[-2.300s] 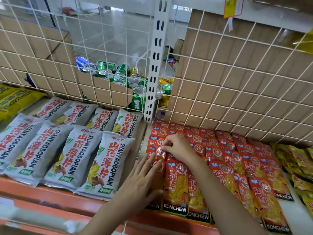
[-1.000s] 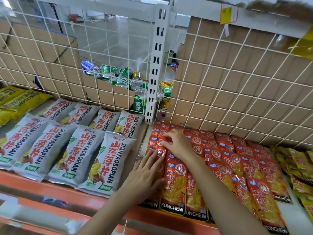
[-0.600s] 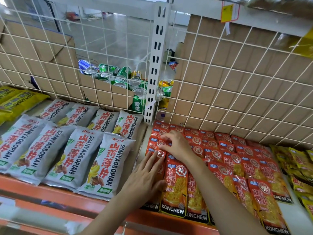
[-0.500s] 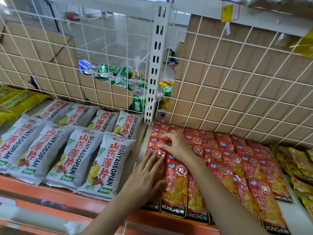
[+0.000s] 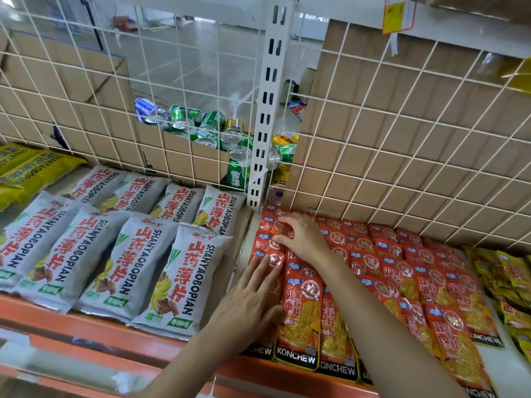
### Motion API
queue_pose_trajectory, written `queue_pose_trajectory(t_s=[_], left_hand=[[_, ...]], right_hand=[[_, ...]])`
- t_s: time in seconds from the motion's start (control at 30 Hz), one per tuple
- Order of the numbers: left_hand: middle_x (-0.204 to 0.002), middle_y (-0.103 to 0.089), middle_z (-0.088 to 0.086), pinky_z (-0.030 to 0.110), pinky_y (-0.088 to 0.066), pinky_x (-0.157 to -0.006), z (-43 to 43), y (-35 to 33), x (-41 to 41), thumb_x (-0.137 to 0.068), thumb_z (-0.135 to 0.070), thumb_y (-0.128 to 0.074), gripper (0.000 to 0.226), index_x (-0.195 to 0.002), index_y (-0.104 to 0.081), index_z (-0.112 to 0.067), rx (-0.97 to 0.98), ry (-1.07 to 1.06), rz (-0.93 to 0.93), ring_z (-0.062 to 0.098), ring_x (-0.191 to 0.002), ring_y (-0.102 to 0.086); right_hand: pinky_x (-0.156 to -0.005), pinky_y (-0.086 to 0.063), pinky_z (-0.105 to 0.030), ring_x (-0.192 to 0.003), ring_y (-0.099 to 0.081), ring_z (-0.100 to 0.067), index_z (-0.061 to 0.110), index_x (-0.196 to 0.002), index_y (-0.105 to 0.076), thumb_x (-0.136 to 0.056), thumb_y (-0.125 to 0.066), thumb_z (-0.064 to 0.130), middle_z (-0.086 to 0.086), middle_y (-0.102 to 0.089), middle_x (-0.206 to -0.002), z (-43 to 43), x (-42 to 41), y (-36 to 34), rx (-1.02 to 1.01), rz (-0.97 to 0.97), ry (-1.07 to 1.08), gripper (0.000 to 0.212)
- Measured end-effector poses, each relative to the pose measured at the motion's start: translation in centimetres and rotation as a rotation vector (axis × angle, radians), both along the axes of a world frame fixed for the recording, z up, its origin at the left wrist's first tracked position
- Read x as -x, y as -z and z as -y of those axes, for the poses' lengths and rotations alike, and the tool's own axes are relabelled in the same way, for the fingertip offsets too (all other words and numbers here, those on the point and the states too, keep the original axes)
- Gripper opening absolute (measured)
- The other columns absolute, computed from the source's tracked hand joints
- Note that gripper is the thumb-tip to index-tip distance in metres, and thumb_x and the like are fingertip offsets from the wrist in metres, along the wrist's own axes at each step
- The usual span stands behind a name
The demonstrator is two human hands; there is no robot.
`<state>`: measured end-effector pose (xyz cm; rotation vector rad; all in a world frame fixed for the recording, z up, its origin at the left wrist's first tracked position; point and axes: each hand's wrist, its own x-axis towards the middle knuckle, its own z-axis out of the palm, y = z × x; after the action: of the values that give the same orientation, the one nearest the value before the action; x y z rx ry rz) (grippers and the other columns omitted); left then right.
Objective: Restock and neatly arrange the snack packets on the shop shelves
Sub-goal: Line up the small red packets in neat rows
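Rows of overlapping orange KONCHEW packets point(image 5: 396, 285) lie flat on the shelf in front of me. My left hand point(image 5: 250, 300) rests flat, fingers spread, on the leftmost column of these packets near the shelf's front. My right hand point(image 5: 301, 237) lies further back on the same column, its fingertips pressing on packet tops; it grips nothing that I can see. Left of them sit two rows of grey SHANYAOBOPIAN bags point(image 5: 120, 248).
A white wire grid point(image 5: 402, 139) backs the shelf, with a slotted upright point(image 5: 270, 104) between the bays. Behind it stand cardboard boxes and drink cans point(image 5: 201, 127). Yellow packets lie at far left point(image 5: 26, 170) and far right point(image 5: 508, 280). An orange rail point(image 5: 94, 331) edges the front.
My right hand has slid a little further back along the left column of orange packets. My left hand has stayed pressed on the front packets.
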<state>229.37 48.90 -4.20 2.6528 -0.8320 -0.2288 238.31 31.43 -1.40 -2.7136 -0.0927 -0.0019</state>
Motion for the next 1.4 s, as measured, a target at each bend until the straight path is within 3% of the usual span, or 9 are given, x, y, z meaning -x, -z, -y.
queue_pose_trajectory(t_s=[0.17, 0.37, 0.53, 0.67, 0.8, 1.0, 1.13, 1.27, 1.4], left_hand=[[-0.147, 0.029, -0.015, 0.028, -0.005, -0.114, -0.1, 0.3, -0.1, -0.076, -0.073, -0.002, 0.076, -0.139, 0.022, -0.039, -0.008, 0.013, 0.014, 0.006, -0.136, 0.029], [-0.147, 0.028, -0.015, 0.028, -0.009, -0.114, 0.0, -0.1, 0.1, -0.079, -0.069, -0.01, 0.077, -0.144, 0.015, -0.036, -0.002, -0.003, -0.009, 0.006, -0.137, 0.028], [-0.148, 0.026, -0.015, 0.029, 0.0, -0.115, -0.2, -0.2, 0.1, -0.078, -0.071, -0.007, 0.078, -0.145, 0.013, -0.035, 0.011, -0.018, -0.015, 0.005, -0.137, 0.026], [-0.148, 0.016, -0.019, 0.021, 0.004, -0.113, -1.1, -0.1, 0.4, -0.066, -0.081, 0.013, 0.096, -0.148, 0.005, -0.03, 0.124, -0.109, 0.031, 0.001, -0.139, 0.018], [-0.148, 0.003, -0.021, 0.015, 0.0, -0.111, -2.0, -0.3, 1.2, -0.07, -0.077, -0.004, 0.093, -0.148, -0.002, -0.027, 0.253, -0.229, 0.023, -0.004, -0.138, 0.005], [-0.153, -0.017, -0.011, 0.017, -0.009, -0.109, -2.7, -0.3, 1.8, -0.069, -0.084, 0.008, 0.103, -0.148, -0.017, -0.022, 0.279, -0.258, 0.087, -0.001, -0.138, -0.01], [-0.151, -0.002, -0.019, 0.016, -0.009, -0.108, -2.5, -0.1, 2.2, -0.06, -0.089, 0.007, 0.108, -0.149, -0.006, -0.029, 0.233, -0.276, 0.044, -0.007, -0.134, -0.004], [-0.148, 0.012, -0.018, 0.022, -0.003, -0.112, -1.4, 0.4, 2.5, -0.066, -0.082, -0.007, 0.091, -0.144, 0.007, -0.036, 0.169, -0.195, 0.006, 0.004, -0.141, 0.005], [-0.146, 0.023, -0.012, 0.026, 0.003, -0.115, -0.8, 1.0, 2.5, -0.055, -0.088, 0.018, 0.102, -0.139, 0.018, -0.03, 0.038, -0.159, 0.032, 0.007, -0.138, 0.019]], right_hand=[[-0.106, -0.028, -0.035, -0.127, -0.04, -0.021, 0.019, -0.127, -0.053, -0.087, -0.06, 0.036, -0.003, -0.048, -0.136, 0.0, 0.1, 0.1, -0.029, 0.016, -0.008, 0.045], [-0.104, -0.03, -0.034, -0.125, -0.042, -0.02, 0.02, -0.123, -0.056, -0.087, -0.061, 0.036, -0.002, -0.051, -0.134, 0.1, 0.1, 0.1, -0.041, 0.022, -0.016, 0.041], [-0.103, -0.031, -0.033, -0.125, -0.042, -0.02, 0.019, -0.127, -0.053, -0.088, -0.059, 0.035, -0.003, -0.049, -0.133, 0.0, 0.2, -0.2, -0.069, 0.036, -0.007, 0.042], [-0.102, -0.034, -0.033, -0.123, -0.044, -0.019, 0.019, -0.128, -0.052, -0.09, -0.055, 0.036, -0.002, -0.05, -0.131, 0.3, 1.2, -1.2, -0.092, 0.094, 0.033, 0.042], [-0.101, -0.034, -0.031, -0.123, -0.044, -0.017, 0.021, -0.131, -0.048, -0.092, -0.053, 0.036, -0.001, -0.049, -0.133, 1.1, 3.2, -2.2, -0.081, 0.085, 0.067, 0.042], [-0.105, -0.032, -0.035, -0.123, -0.045, -0.016, 0.023, -0.13, -0.049, -0.091, -0.052, 0.039, 0.001, -0.051, -0.133, 3.3, 7.0, -2.6, 0.002, 0.103, 0.082, 0.042], [-0.111, -0.023, -0.034, -0.133, -0.035, -0.015, 0.026, -0.134, -0.044, -0.093, -0.048, 0.041, 0.004, -0.042, -0.142, 4.9, 9.4, -2.3, 0.062, 0.082, 0.11, 0.044], [-0.108, -0.021, -0.029, -0.131, -0.036, -0.011, 0.026, -0.133, -0.045, -0.093, -0.049, 0.04, 0.007, -0.044, -0.139, 6.3, 11.5, -1.9, 0.071, 0.106, 0.106, 0.043], [-0.11, -0.022, -0.03, -0.13, -0.037, -0.011, 0.025, -0.134, -0.045, -0.093, -0.048, 0.041, 0.007, -0.045, -0.138, 7.3, 12.9, -1.2, 0.065, 0.101, 0.102, 0.044]])
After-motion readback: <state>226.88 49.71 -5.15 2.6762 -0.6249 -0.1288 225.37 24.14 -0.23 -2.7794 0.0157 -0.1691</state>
